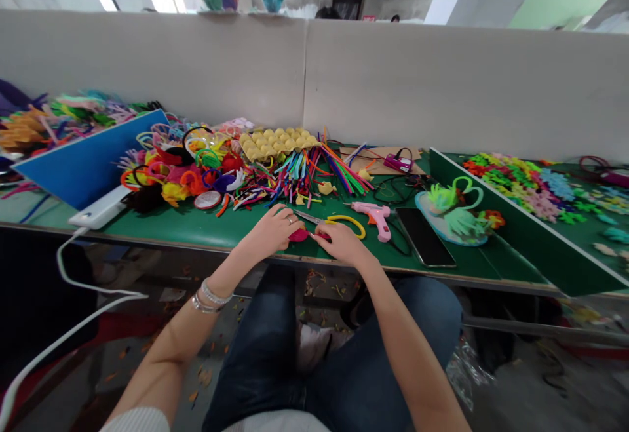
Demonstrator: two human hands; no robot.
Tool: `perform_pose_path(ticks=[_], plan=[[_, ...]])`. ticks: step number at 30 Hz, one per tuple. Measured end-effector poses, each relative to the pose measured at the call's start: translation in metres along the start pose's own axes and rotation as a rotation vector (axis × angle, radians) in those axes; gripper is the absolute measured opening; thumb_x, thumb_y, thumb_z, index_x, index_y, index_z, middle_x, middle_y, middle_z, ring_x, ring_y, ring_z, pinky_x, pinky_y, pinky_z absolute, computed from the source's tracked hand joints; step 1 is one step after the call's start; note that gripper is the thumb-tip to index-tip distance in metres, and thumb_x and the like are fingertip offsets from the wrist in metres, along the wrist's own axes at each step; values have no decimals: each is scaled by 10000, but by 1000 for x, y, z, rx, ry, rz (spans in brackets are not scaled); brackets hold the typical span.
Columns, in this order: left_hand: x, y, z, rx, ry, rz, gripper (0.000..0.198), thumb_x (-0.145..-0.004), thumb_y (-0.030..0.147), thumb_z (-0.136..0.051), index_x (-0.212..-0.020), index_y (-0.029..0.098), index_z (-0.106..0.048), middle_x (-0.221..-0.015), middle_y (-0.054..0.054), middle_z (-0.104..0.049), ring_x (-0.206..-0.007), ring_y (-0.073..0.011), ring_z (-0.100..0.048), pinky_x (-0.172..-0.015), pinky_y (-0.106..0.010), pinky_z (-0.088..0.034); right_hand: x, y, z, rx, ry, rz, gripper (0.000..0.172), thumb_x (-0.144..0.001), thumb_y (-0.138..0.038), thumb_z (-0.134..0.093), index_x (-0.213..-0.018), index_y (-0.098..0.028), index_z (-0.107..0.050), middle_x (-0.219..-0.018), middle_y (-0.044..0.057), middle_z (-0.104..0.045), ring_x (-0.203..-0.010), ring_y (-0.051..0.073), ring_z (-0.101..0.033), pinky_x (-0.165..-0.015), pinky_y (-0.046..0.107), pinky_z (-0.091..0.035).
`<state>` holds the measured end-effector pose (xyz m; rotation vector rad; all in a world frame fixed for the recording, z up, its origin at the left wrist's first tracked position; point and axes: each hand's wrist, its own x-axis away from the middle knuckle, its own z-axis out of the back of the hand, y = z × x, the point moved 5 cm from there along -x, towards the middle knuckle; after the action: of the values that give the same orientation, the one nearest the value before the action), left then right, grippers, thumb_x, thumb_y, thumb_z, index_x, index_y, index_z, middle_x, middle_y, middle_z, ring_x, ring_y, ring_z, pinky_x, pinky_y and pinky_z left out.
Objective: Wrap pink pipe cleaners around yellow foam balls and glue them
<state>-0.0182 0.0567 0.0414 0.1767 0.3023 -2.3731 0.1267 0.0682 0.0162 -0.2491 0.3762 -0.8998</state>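
My left hand and my right hand meet at the near edge of the green table. Both pinch a small dark pink felt piece between their fingertips. Yellow-handled scissors lie just behind my right hand. A pink glue gun rests a little to the right of them. Silver bracelets circle my left wrist.
A heap of coloured pipe cleaners and hairbands and a yellow egg tray fill the table's back. A black phone and a green craft piece lie right. A blue board and green divider flank the space.
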Motion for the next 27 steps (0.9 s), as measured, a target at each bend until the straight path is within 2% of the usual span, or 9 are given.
perform_pose_path(ticks=[5,10,15,20,27], plan=[[5,-8,-8,117,107,25,431,-687,225,-658,-1108,224,-565,-1022,-48,-657,-1027,-236,-509,-942,-391,-318,2,1,7,-38,36,-15,205,-889,-333,-450,-850,-191,-592,-716,24,-619,-658,137,-525,-612,240,-306],[13,-13,-23,311,240,131,398,-732,366,-631,-1110,248,-592,-955,-39,-680,-1015,-217,-531,-908,-380,-342,5,6,16,-131,59,-40,189,-869,-346,-486,-858,-201,-608,-817,35,-651,-744,148,-559,-663,243,-349],[15,-5,-28,385,279,194,396,-735,364,-621,-1111,243,-596,-950,-37,-684,-1014,-212,-539,-902,-371,-359,6,10,16,-220,14,-46,196,-875,-322,-466,-819,-201,-610,-841,31,-656,-759,145,-560,-687,248,-367],[15,0,-27,404,312,196,391,-729,346,-623,-1103,239,-584,-984,-30,-680,-1006,-206,-542,-905,-367,-368,6,13,17,-307,-11,-54,195,-860,-333,-477,-798,-200,-606,-826,22,-651,-752,144,-555,-700,252,-379],[13,5,-24,408,280,199,430,-734,316,-611,-1155,251,-549,-1012,-22,-669,-1018,-202,-536,-925,-370,-336,7,16,20,-341,-16,-58,185,-832,-317,-503,-733,-194,-598,-781,14,-635,-734,141,-548,-696,252,-387]])
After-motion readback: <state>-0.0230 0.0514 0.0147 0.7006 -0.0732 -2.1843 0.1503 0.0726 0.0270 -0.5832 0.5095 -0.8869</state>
